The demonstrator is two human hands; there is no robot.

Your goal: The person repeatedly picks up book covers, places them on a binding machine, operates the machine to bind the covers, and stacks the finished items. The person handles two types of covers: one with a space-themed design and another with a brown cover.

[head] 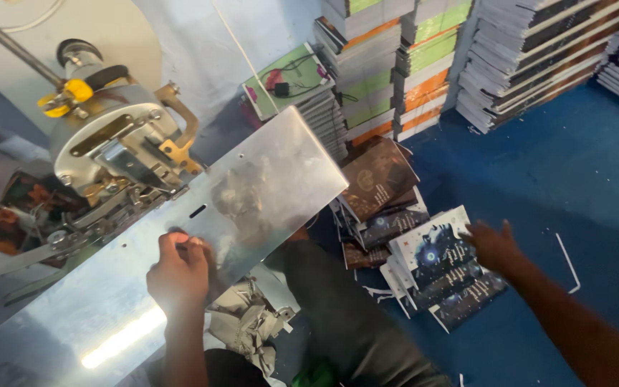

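The left hand (178, 271) rests curled on the shiny metal plate (252, 193), mid-frame. The right hand (492, 245), open, touches the dark booklets (447, 276) lower right, maybe picking one.

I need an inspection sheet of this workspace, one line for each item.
Surface: shiny metal machine table, bare; blue floor below.
Job's things: fanned pile of dark-covered booklets on the floor.
Clutter: crumpled cloth under the table edge; white strips on the floor.
Grippers: left hand rests on the table edge; right hand open, touching the booklets.
Cables: black cable on a green-covered stack.
Surroundings: stitching machine head; tall book stacks behind.
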